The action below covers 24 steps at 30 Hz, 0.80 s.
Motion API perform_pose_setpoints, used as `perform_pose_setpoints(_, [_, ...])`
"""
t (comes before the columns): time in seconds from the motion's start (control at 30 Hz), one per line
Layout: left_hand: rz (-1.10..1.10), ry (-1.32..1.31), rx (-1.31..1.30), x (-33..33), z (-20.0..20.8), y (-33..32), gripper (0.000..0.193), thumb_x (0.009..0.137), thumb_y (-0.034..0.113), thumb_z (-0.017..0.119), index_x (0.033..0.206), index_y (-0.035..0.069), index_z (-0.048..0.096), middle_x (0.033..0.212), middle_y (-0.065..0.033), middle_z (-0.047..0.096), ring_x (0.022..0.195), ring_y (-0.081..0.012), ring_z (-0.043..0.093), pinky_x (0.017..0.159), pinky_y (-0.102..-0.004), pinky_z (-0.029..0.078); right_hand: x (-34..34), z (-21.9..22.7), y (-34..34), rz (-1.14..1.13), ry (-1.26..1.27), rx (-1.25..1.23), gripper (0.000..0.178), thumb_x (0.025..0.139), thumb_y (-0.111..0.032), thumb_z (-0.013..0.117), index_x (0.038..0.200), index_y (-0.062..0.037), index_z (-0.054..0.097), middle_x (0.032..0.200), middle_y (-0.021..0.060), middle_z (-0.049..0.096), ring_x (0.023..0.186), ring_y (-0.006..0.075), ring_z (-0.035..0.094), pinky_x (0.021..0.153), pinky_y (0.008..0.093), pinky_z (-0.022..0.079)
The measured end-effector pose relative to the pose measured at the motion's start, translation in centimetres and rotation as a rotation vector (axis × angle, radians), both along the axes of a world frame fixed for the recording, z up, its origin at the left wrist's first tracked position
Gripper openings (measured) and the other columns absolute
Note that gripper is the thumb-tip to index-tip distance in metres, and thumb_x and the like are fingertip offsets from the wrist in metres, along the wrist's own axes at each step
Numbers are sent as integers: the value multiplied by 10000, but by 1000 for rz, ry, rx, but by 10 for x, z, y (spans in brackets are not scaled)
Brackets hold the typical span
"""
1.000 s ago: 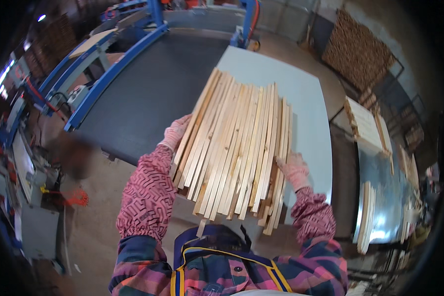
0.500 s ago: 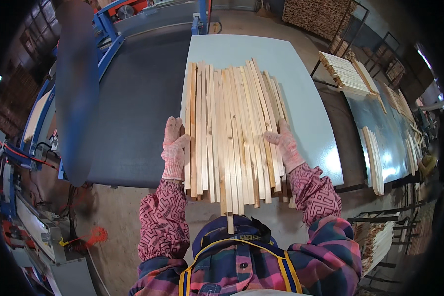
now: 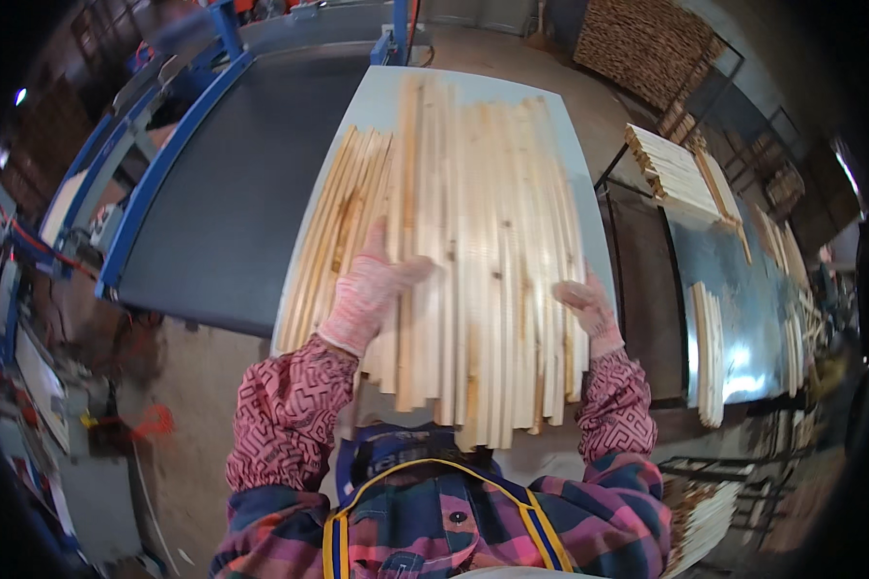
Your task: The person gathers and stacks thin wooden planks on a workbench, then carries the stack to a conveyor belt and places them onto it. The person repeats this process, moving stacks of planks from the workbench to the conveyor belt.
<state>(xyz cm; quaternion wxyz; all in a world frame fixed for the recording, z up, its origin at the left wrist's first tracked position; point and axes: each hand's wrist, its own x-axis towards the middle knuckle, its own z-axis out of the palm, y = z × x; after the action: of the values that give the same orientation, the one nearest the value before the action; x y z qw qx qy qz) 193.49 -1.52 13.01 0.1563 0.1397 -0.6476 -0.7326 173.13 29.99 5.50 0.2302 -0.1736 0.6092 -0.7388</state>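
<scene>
Long, pale wooden strips point(image 3: 502, 261) lie side by side on a light grey table point(image 3: 589, 188). Many of them are smeared by motion, and several ends overhang the near edge. My gloved left hand point(image 3: 365, 294) rests on the strips with fingers stretched forward and thumb spread to the right. To its left lies a slanting group of more yellowish strips point(image 3: 333, 227). Along the right side of the pile is my gloved right hand point(image 3: 592, 309), its thumb over the outer strips and its fingers extended beside them. The undersides of the strips are hidden.
A dark conveyor belt point(image 3: 232, 193) with a blue frame point(image 3: 159, 164) adjoins the table on the left. At right, a metal-topped table point(image 3: 743, 333) carries wooden strips, near a rack of stacked strips point(image 3: 681, 169). A large wood stack point(image 3: 642, 58) stands at the back.
My left hand has shifted from the pile's outer left edge onto the strips, with some now left of it. The strips spread wider. A blurred blue shape over the belt is gone.
</scene>
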Motion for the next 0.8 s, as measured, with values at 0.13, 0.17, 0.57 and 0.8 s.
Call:
perform_pose_setpoints(0.13, [-82, -58, -420, -25, -33, 30, 1118, 822, 318, 769, 1518, -45, -26, 1505, -309, 291, 1325, -371, 438, 1065, -391, 435, -31, -17, 49, 353, -100, -372, 562, 989, -155, 391, 1520, -37, 253, 1025, 103, 680, 527, 20, 417, 617, 190, 475])
perform_pose_setpoints(0.17, [-186, -169, -585, -35, -43, 25, 1097, 848, 415, 706, 1513, -55, -29, 1456, -333, 346, 1310, -379, 457, 1062, -417, 432, -19, -6, 42, 150, -138, -238, 554, 979, -112, 389, 1514, -32, 268, 934, 61, 650, 516, 16, 389, 583, 175, 431])
perform_pose_setpoints(0.57, [124, -613, -1068, -39, 0, -66, 662, 858, 552, 602, 1322, 83, 548, 1171, -171, 658, 1105, -336, 618, 995, -394, 455, -53, -74, 57, -77, -158, 1, 566, 963, -53, 394, 1516, -139, 306, 1204, 145, 601, 781, 153, 646, 762, 293, 570])
perform_pose_setpoints(0.8, [550, -1002, -1019, 83, -67, -169, 588, 826, 527, 649, 1195, 83, 539, 1186, -161, 615, 1116, -327, 584, 929, -404, 478, 10, -10, 22, -83, 63, 174, 719, 884, -368, 549, 1515, -108, 325, 1236, 145, 567, 1117, 244, 577, 1005, 369, 470])
